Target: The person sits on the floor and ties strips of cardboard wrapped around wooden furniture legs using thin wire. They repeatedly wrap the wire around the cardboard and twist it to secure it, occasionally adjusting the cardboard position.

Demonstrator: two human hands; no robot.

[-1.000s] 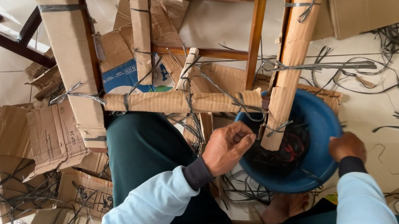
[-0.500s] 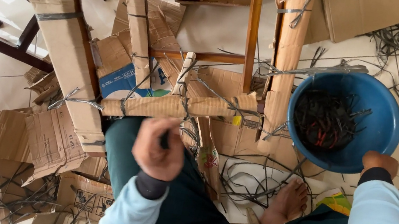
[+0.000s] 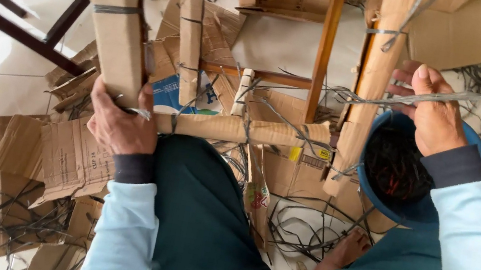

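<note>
The left hand (image 3: 119,122) is gripping a cardboard-wrapped chair leg (image 3: 112,20). The right hand (image 3: 430,112) is pinching a grey strap (image 3: 405,99) just above the blue bucket (image 3: 375,192). The springy strap could slip free and whip back.

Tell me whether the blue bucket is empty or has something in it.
Not empty. The blue bucket holds a dark tangle of thin strips; the right hand above it grips a grey strip.

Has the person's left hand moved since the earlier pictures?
Yes. The left hand has swung out to its own side, away from the blue bucket, and now grips the cardboard-wrapped leg next to the dark chair frame.
</note>
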